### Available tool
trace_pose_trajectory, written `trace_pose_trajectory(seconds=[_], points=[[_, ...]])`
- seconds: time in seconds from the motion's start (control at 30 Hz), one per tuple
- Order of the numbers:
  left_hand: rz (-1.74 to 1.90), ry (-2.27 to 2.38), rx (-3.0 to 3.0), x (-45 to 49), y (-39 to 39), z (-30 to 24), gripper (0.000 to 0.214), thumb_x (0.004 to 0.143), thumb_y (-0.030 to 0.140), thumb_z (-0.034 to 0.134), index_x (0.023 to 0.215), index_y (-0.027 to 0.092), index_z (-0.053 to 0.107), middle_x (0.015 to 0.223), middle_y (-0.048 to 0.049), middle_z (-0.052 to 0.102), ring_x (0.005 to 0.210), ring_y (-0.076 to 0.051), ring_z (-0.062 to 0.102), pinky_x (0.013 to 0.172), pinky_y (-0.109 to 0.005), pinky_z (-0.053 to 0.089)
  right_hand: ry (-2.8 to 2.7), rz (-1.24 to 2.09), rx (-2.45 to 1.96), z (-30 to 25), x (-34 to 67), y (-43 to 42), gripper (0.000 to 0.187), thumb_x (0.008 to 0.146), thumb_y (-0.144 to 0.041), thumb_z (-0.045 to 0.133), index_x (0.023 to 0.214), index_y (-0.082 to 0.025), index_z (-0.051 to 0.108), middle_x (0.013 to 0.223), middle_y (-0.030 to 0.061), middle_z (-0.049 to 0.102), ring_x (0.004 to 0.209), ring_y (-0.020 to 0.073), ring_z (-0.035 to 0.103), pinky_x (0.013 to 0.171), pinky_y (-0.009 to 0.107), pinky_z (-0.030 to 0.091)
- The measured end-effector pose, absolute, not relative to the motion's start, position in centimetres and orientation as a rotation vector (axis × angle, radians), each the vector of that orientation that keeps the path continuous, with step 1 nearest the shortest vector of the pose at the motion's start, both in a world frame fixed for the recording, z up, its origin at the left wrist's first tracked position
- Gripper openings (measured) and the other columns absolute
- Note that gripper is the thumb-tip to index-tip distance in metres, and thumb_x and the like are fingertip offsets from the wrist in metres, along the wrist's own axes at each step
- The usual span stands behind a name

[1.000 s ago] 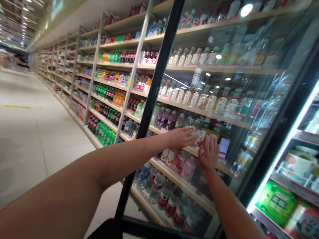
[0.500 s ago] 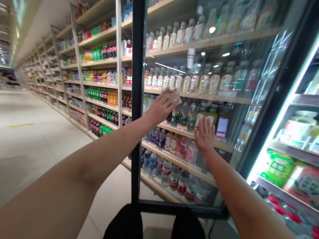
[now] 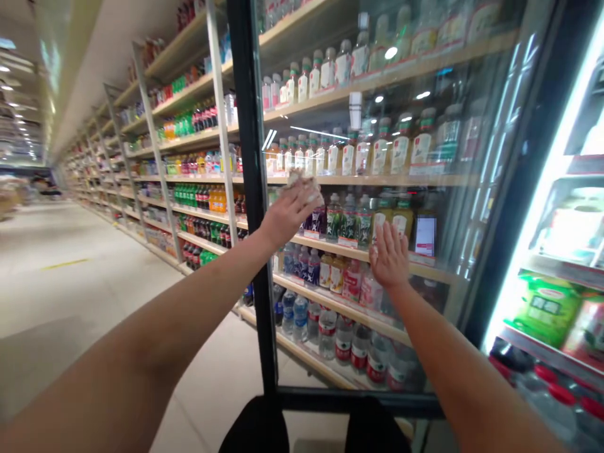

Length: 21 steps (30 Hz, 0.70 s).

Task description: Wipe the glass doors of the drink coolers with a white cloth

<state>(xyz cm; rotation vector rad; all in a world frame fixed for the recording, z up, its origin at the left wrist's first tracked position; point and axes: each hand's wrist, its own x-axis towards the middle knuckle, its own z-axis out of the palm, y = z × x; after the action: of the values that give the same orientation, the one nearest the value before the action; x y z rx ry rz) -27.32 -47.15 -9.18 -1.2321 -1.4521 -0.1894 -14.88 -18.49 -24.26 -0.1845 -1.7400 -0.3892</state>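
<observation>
A glass door [image 3: 340, 400] with a black frame stands open in front of me. My left hand [image 3: 284, 217] presses a pale, crumpled cloth [image 3: 307, 187] against the glass, left of its middle, with the fingers laid over it. To the right and a little lower, my right hand [image 3: 389, 258] rests on the pane, palm toward it, fingers stretched upward and nothing held. Bottles show through the glass behind both hands. The side of the cloth facing the pane is hidden.
At the right is a lit cooler shelf with a green package [image 3: 545, 305] and red-capped bottles [image 3: 561, 395]. Long drink shelves [image 3: 202, 217] run away to the left beside a pale tiled floor [image 3: 61, 302]. My black-clad knees [image 3: 257, 428] are just below the door.
My left hand has slid left across the glass with the cloth, toward the frame's left side. My right hand stays on the same spot of the pane. The view has shifted slightly.
</observation>
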Motion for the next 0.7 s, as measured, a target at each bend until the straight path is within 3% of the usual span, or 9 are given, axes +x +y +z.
trace_pose_trajectory(seconds=[0.1, 0.23, 0.37, 0.5, 0.6, 0.7], points=[[-0.103, -1.415, -1.304, -28.1, -48.8, -7.9, 0.039, 0.105, 0.018, 0.035, 0.132, 0.024, 0.063, 0.146, -0.0039, 0.058, 0.144, -0.024, 0.044, 0.122, -0.047, 0.039, -1.696, -0.444, -0.173, -24.3, -15.0, -18.4, 0.056, 0.101, -0.035, 0.041, 0.154, -0.014, 0.041, 0.160, 0.0136, 0.038, 0.153, 0.0238, 0.027, 0.126, 0.045, 0.019], [-0.257, -1.371, -1.092, -29.7, -48.5, -5.7, 0.040, 0.104, 0.014, 0.036, 0.136, 0.020, 0.059, 0.145, -0.0085, 0.058, 0.137, -0.026, 0.052, 0.117, -0.050, 0.045, -1.664, -0.463, -0.171, -24.3, -15.0, -18.5, 0.059, 0.101, -0.034, 0.041, 0.156, -0.014, 0.036, 0.159, 0.0132, 0.039, 0.153, 0.0237, 0.028, 0.126, 0.045, 0.018], [-0.226, -1.226, -1.098, -29.1, -47.2, -11.6, 0.040, 0.102, 0.008, 0.042, 0.135, 0.020, 0.061, 0.142, -0.0108, 0.060, 0.141, -0.027, 0.047, 0.116, -0.049, 0.045, -1.658, -0.455, -0.142, -24.2, -14.7, -18.7, 0.062, 0.101, -0.033, 0.042, 0.158, -0.013, 0.030, 0.160, 0.0135, 0.038, 0.154, 0.0240, 0.026, 0.126, 0.045, 0.018], [0.046, -1.129, -1.407, -28.4, -48.5, -16.0, 0.037, 0.100, 0.010, 0.055, 0.133, 0.025, 0.061, 0.132, -0.0050, 0.067, 0.136, -0.023, 0.052, 0.111, -0.044, 0.049, -1.672, -0.443, -0.139, -24.1, -14.6, -18.8, 0.063, 0.101, -0.033, 0.042, 0.159, -0.014, 0.028, 0.160, 0.0126, 0.037, 0.153, 0.0251, 0.027, 0.126, 0.045, 0.019], [0.022, -1.179, -1.333, -29.2, -49.4, -13.2, 0.030, 0.102, 0.016, 0.053, 0.128, 0.027, 0.064, 0.130, -0.0010, 0.067, 0.128, -0.020, 0.056, 0.106, -0.040, 0.053, -1.678, -0.448, -0.153, -24.1, -14.6, -18.9, 0.063, 0.100, -0.034, 0.041, 0.159, -0.014, 0.028, 0.160, 0.0121, 0.037, 0.153, 0.0253, 0.028, 0.125, 0.045, 0.019], [-0.197, -1.209, -1.104, -29.8, -49.0, -10.6, 0.030, 0.106, 0.019, 0.044, 0.130, 0.024, 0.062, 0.133, -0.0049, 0.064, 0.127, -0.022, 0.053, 0.101, -0.044, 0.054, -1.674, -0.435, -0.153, -24.2, -14.7, -18.9, 0.064, 0.100, -0.033, 0.041, 0.159, -0.014, 0.027, 0.160, 0.0124, 0.037, 0.152, 0.0255, 0.029, 0.125, 0.046, 0.019]])
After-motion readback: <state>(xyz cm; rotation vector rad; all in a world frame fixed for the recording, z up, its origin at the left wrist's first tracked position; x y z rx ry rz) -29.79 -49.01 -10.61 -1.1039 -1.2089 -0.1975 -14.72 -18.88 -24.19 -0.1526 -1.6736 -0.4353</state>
